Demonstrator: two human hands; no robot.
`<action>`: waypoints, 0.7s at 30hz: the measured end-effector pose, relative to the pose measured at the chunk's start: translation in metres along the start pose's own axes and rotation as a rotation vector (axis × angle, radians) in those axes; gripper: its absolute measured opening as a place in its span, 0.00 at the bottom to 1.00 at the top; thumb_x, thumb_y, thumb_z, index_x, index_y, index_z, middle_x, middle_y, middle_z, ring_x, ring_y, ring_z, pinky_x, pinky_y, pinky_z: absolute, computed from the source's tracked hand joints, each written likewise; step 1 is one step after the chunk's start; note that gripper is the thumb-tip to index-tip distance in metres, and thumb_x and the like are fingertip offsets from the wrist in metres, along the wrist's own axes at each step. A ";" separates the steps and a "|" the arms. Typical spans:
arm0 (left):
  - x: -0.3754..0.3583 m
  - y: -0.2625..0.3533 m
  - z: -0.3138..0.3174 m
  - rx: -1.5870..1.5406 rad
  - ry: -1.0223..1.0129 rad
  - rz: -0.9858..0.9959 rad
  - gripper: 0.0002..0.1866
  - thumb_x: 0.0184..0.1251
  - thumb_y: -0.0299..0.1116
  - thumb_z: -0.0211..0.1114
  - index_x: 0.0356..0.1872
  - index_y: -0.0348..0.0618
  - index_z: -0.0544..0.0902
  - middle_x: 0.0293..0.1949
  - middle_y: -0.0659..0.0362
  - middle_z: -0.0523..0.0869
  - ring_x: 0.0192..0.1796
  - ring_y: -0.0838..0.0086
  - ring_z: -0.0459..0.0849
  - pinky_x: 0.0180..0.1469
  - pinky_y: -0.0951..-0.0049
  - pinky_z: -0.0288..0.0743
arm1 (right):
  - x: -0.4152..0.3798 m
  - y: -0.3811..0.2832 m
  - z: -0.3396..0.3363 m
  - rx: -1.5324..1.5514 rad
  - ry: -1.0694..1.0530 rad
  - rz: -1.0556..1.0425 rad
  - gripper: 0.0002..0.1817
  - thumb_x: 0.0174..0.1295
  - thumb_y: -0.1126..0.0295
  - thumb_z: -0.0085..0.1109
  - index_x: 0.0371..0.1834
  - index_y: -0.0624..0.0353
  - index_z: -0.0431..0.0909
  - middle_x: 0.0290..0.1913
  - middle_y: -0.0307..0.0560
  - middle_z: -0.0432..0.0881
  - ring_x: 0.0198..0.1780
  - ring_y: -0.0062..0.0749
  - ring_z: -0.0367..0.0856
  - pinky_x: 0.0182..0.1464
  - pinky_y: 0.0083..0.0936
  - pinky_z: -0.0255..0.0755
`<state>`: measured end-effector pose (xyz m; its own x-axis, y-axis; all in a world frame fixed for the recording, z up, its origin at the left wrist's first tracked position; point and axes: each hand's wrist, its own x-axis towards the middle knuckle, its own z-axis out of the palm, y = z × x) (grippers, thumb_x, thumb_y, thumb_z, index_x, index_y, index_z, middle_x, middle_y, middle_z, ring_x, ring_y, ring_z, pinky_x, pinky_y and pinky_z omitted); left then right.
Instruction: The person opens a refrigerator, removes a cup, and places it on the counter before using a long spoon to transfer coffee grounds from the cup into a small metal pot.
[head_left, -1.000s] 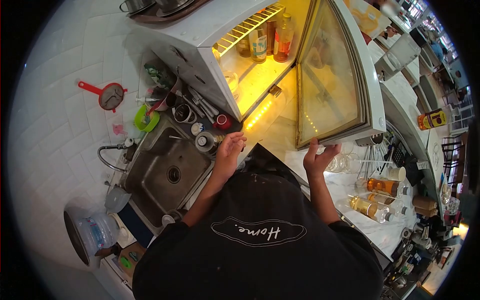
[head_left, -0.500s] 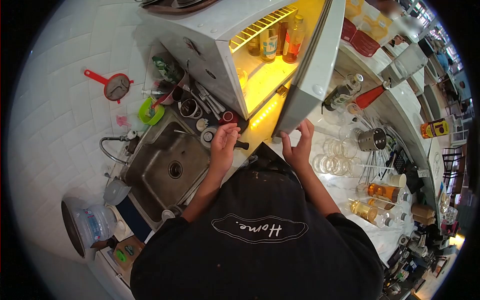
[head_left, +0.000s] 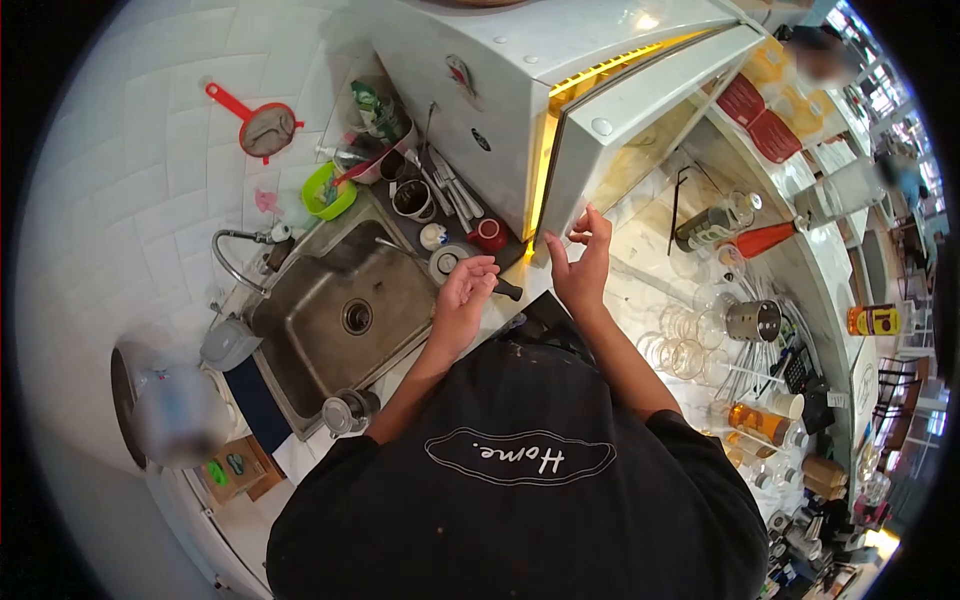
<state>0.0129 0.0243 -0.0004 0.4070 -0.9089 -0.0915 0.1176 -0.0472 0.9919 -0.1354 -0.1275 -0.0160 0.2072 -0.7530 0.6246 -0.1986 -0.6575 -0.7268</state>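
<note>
A small glass-fronted fridge (head_left: 460,110) stands ahead of me, with its door (head_left: 610,130) a narrow gap from closed and yellow light showing through. My right hand (head_left: 580,262) is at the door's lower edge, thumb and fingers apart; the fingers seem to touch the door. My left hand (head_left: 465,300) hovers by the counter edge, palm up, fingers loosely bent and nothing in it. Close to it lie a black handle (head_left: 508,289), a red cup (head_left: 488,236) and a round lidded container (head_left: 448,262).
On the left is a steel sink (head_left: 330,310) with a curved faucet (head_left: 228,262). A red strainer (head_left: 268,130) hangs on the tiled wall. Cutlery (head_left: 455,190) lies beside the fridge. Glasses (head_left: 685,350), a metal cup (head_left: 753,320) and bottles (head_left: 760,422) stand on the right counter.
The fridge door has swung from wide open to nearly closed, hiding the bottles inside. My right hand has moved forward with it. My left hand stays near the counter edge.
</note>
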 end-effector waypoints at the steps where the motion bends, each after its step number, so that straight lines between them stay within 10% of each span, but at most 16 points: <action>1: -0.001 0.000 -0.002 -0.002 0.004 0.004 0.18 0.83 0.41 0.59 0.65 0.44 0.77 0.58 0.59 0.86 0.56 0.74 0.84 0.57 0.71 0.73 | 0.002 0.001 0.003 -0.003 -0.002 0.001 0.44 0.59 0.73 0.79 0.76 0.60 0.61 0.52 0.54 0.74 0.50 0.42 0.77 0.48 0.36 0.77; 9: -0.010 0.010 -0.014 -0.082 0.061 -0.035 0.18 0.80 0.33 0.63 0.65 0.37 0.77 0.56 0.56 0.84 0.56 0.76 0.82 0.65 0.71 0.74 | 0.011 0.009 0.016 -0.019 -0.047 0.104 0.53 0.58 0.69 0.82 0.82 0.61 0.55 0.48 0.44 0.75 0.47 0.30 0.76 0.47 0.28 0.78; 21: -0.060 0.002 -0.004 0.018 0.109 -0.062 0.19 0.83 0.40 0.58 0.66 0.43 0.76 0.59 0.59 0.85 0.58 0.73 0.83 0.60 0.69 0.72 | -0.008 -0.006 -0.001 0.054 -0.148 0.301 0.43 0.65 0.69 0.73 0.80 0.63 0.59 0.56 0.51 0.72 0.53 0.38 0.77 0.53 0.34 0.77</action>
<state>-0.0075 0.0808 0.0066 0.4958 -0.8534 -0.1612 0.1296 -0.1108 0.9854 -0.1372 -0.1173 -0.0161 0.2842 -0.8985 0.3346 -0.2220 -0.4012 -0.8887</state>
